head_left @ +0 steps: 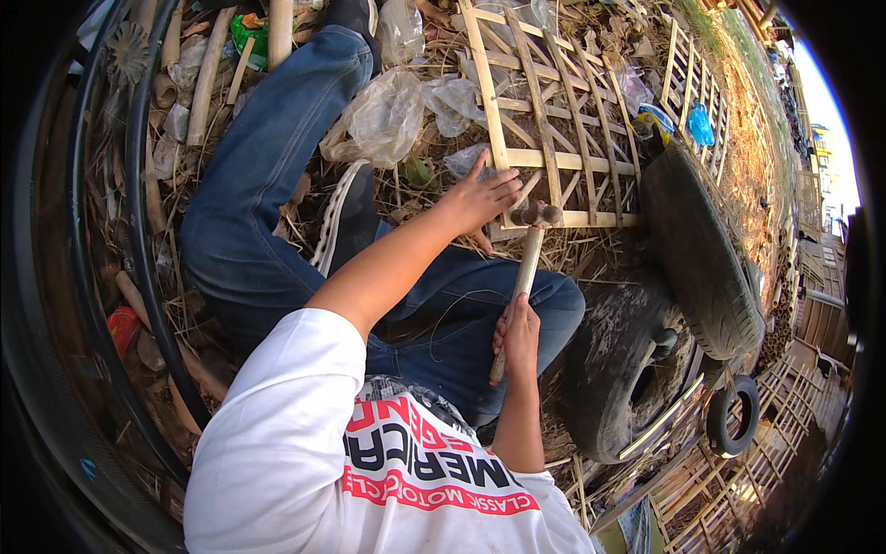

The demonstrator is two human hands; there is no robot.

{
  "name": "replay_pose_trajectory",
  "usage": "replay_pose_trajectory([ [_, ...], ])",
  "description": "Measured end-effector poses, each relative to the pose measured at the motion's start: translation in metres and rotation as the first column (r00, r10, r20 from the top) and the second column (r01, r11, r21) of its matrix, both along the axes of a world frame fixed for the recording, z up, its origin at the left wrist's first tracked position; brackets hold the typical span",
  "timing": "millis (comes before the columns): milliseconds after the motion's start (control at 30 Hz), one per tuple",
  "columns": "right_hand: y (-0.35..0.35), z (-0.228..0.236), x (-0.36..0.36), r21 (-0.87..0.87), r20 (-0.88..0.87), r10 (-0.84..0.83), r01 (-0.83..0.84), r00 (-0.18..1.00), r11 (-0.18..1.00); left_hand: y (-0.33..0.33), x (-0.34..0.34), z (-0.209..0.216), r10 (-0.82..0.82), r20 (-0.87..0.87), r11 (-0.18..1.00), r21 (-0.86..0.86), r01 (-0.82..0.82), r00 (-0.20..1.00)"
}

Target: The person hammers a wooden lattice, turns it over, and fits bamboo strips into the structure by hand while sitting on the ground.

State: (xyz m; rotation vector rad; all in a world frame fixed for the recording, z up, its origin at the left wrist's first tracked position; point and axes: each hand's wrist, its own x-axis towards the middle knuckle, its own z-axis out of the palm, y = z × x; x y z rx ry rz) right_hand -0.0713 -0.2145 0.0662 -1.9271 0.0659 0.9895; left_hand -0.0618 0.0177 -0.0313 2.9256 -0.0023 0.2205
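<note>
My right hand (518,334) is wrapped round the lower part of a hammer's pale wooden handle. The rusty head of the hammer (537,216) is over the near corner of a lattice panel of bamboo strips (554,111). At that same corner, my left hand (480,198) rests on the panel's left edge strip, fingers stretched out over the wood. Whether a nail is under the fingers or the hammer head cannot be made out. Crossing strips and several diagonal ones make up the panel, which lies just beyond my bent knee.
Worn tyres (701,249) stand and lie to the right of the panel. Crumpled clear plastic bags (378,115) lie among straw and wood scraps. Dark curved tubes (140,185) run along the left. More lattice panels (694,92) are at the far right, near a blue plastic item (700,125).
</note>
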Motion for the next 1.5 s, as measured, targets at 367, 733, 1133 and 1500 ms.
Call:
replay_pose_trajectory([
  [367,0.003,0.036,-0.007,0.157,0.106,-0.118,0.1,0.987,0.983,-0.001,-0.003,-0.006,-0.011,0.024,0.999,-0.03,0.011,1.0],
  [733,0.003,0.0,-0.002,-0.07,0.084,0.121,-0.115,0.989,0.991,-0.002,0.002,-0.008,0.017,-0.047,1.0,0.022,-0.016,0.999],
  [1133,0.002,0.001,0.0,-0.088,0.049,0.08,-0.075,0.996,0.993,-0.001,0.0,-0.007,0.008,-0.011,1.0,0.017,-0.008,1.0],
  [1500,0.005,0.005,-0.004,-0.055,0.061,0.078,-0.075,0.995,0.996,0.0,-0.002,-0.008,0.015,-0.019,1.0,0.012,-0.015,1.0],
])
